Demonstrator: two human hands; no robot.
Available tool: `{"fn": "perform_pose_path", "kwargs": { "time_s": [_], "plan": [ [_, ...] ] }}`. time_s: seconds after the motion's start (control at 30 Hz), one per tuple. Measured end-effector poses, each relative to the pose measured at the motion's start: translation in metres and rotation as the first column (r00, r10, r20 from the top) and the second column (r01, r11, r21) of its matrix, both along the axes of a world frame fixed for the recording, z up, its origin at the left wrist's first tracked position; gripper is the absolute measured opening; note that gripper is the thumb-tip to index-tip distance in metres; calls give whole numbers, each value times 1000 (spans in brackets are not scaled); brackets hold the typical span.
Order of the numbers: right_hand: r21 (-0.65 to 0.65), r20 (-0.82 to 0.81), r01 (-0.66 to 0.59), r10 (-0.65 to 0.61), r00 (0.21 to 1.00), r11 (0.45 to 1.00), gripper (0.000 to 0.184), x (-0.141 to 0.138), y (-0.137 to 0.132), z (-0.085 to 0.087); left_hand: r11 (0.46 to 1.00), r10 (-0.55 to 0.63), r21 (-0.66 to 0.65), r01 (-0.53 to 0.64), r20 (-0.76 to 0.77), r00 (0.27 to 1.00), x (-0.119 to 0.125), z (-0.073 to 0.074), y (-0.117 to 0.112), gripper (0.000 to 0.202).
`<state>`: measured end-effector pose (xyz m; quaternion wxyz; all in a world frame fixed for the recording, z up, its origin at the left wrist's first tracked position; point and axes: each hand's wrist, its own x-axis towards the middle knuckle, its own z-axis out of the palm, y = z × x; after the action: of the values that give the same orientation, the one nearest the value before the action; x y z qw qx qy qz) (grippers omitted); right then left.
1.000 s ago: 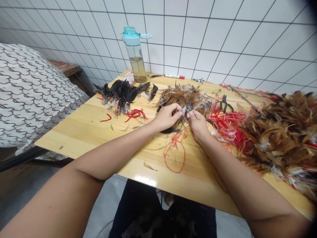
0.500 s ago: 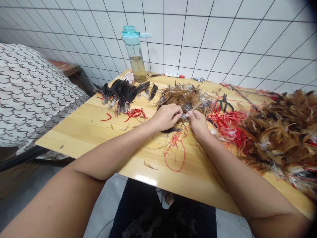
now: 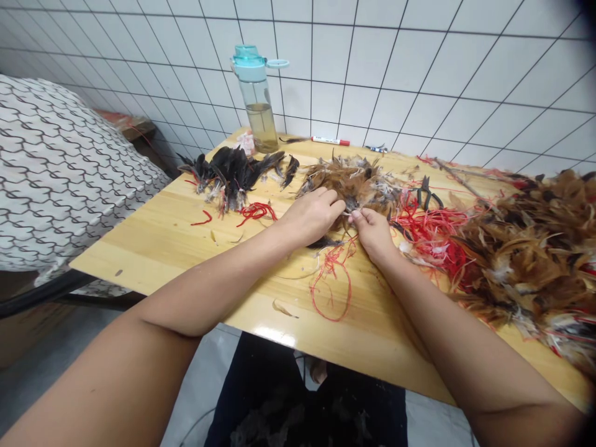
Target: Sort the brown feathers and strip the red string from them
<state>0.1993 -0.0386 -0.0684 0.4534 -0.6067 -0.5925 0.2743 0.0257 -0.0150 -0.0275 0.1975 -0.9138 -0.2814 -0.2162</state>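
My left hand point(image 3: 313, 216) and my right hand point(image 3: 374, 234) meet at the near edge of a pile of brown feathers point(image 3: 347, 177). Between their pinched fingertips is a small pale feather point(image 3: 347, 213), mostly hidden by the fingers. Thumb and forefinger of the right hand press on it; the left fingers are curled at its other side. Just below, a tangle of thin red string point(image 3: 333, 261) with a loose loop lies on the wooden table point(image 3: 153, 254). Left of my hands are a bundle of black feathers point(image 3: 231, 174) and a coil of thicker red cord point(image 3: 257, 213).
A water bottle point(image 3: 261, 118) stands at the back by the tiled wall, near a red-and-white marker point(image 3: 330, 141). To the right lie black pliers point(image 3: 427, 194), red string point(image 3: 433, 233), a stick point(image 3: 460, 177) and a large brown feather heap point(image 3: 526, 248). A patterned cloth point(image 3: 69, 180) bulges at the left.
My left fingers have shifted slightly up, and the gap between the hands looks a little different. The whole view has moved slightly; the things on the table stay where they were.
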Motion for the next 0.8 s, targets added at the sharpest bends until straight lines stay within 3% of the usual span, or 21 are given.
{"fn": "perform_pose_path", "kwargs": {
  "time_s": [0.2,0.43,0.8],
  "plan": [
    [33,128,-60,55,990,998,25,-1,-2,1,1000,4,-15,-5,-59,998,3,3,-4,19],
    [31,157,-92,86,984,995,26,0,-1,2,998,52,-27,-54,-99,994,6,11,-12,19],
    [50,125,-139,132,983,989,19,-3,-2,4,994,82,-70,-86,-60,995,12,1,-11,19]
  ]
}}
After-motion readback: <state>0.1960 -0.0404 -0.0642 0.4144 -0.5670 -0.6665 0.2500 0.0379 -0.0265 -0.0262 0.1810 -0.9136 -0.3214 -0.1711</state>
